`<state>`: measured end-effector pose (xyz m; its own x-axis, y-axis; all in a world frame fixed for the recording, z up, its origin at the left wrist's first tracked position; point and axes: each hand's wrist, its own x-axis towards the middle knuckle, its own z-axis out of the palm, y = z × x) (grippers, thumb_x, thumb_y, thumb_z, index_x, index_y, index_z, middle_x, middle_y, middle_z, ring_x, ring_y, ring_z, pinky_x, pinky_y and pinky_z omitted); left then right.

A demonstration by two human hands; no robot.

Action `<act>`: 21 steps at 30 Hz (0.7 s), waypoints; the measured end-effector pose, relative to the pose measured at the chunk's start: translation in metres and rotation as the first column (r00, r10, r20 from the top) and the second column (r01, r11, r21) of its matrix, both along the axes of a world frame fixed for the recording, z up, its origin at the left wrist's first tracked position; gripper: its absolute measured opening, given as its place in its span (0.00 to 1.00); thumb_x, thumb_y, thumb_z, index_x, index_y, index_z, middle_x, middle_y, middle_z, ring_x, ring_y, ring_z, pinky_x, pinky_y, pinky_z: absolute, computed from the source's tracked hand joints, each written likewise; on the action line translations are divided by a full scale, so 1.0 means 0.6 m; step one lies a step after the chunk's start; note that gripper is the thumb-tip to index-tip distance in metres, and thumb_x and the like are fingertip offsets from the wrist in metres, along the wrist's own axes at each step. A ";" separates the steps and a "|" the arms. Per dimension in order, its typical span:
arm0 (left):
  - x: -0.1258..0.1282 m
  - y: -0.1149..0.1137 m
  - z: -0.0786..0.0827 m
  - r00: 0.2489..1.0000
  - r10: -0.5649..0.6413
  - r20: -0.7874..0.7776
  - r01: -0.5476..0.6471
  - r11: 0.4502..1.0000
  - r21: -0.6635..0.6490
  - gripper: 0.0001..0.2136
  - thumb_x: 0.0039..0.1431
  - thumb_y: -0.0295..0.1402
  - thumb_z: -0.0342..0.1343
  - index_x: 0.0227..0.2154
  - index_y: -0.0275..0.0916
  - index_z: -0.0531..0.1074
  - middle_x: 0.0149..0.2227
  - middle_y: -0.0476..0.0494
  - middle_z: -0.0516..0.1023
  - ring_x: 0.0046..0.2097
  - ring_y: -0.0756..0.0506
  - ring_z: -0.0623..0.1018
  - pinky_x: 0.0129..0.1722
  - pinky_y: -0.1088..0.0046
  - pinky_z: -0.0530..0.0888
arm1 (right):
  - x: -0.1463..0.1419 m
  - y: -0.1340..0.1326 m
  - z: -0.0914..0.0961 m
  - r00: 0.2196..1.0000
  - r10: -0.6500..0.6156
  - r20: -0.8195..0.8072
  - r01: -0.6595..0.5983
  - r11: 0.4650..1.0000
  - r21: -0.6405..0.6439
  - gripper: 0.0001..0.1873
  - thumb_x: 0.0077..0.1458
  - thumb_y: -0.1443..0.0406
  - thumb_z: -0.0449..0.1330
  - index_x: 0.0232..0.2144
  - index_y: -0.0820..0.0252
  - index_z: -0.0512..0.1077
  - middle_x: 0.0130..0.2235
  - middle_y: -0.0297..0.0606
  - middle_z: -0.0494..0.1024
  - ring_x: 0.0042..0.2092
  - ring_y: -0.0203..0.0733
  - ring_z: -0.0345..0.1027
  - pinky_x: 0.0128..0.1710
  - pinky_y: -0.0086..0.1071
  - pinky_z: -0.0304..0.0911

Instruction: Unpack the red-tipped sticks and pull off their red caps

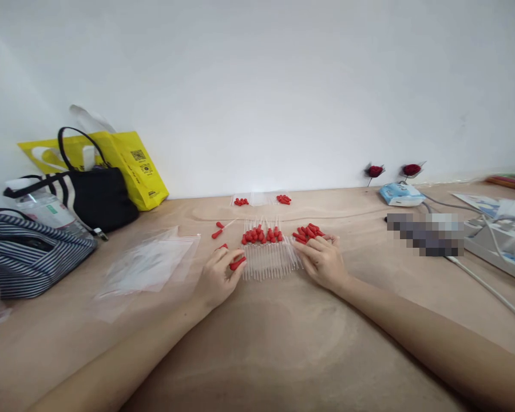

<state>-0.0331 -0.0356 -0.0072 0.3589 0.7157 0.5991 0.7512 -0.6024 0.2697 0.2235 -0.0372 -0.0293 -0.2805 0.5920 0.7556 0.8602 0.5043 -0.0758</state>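
Note:
My left hand (218,276) is closed around a red rubber dropper bulb (237,263), held between thumb and fingers at the left end of a row of clear glass tubes (268,262). Another red bulb shows just behind its knuckles. At the row's right end my right hand (325,260) pinches with its fingertips at a glass tube, the grip partly hidden. Right behind that hand lies a pile of loose red bulbs (308,231). Beyond the row, droppers with red bulbs fitted (261,235) lie side by side, tubes pointing to the wall.
Two loose droppers (217,233) lie left of the group. Clear plastic bags (150,263) spread at left, and a bag with red bulbs (257,198) lies by the wall. A striped pouch (38,252), black bag (98,197) and yellow bag (141,171) stand far left; a power strip (498,252) sits right.

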 end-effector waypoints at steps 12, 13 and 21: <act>0.040 0.038 0.011 0.953 0.259 -0.158 -0.268 0.963 -0.037 0.15 0.48 0.48 0.51 0.24 0.40 0.66 0.21 0.51 0.70 0.30 0.45 0.71 0.37 0.66 0.60 | -0.001 0.024 -0.007 0.985 -0.109 -0.136 0.105 0.994 -0.030 0.09 0.50 0.66 0.52 0.24 0.58 0.71 0.25 0.34 0.76 0.31 0.37 0.64 0.39 0.36 0.42; 0.034 0.042 0.015 0.951 0.275 -0.140 -0.282 0.959 -0.033 0.14 0.49 0.47 0.50 0.25 0.40 0.66 0.23 0.50 0.71 0.31 0.45 0.71 0.37 0.66 0.61 | -0.002 0.025 -0.008 0.986 -0.113 -0.126 0.110 0.994 -0.027 0.09 0.50 0.66 0.52 0.24 0.58 0.71 0.24 0.33 0.76 0.31 0.37 0.63 0.40 0.37 0.42; -0.070 0.156 0.036 0.915 0.376 -0.146 -0.403 0.865 -0.299 0.10 0.51 0.36 0.49 0.34 0.38 0.69 0.38 0.45 0.74 0.40 0.45 0.72 0.36 0.73 0.66 | -0.008 0.015 -0.002 0.995 -0.099 -0.022 0.097 0.993 -0.065 0.12 0.51 0.58 0.53 0.28 0.55 0.74 0.26 0.34 0.74 0.33 0.38 0.60 0.40 0.37 0.41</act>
<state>-0.0749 0.0582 0.0143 0.0480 0.9532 0.2986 0.9340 -0.1488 0.3248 0.2186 -0.0285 -0.0305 -0.1999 0.6626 0.7218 0.9027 0.4110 -0.1272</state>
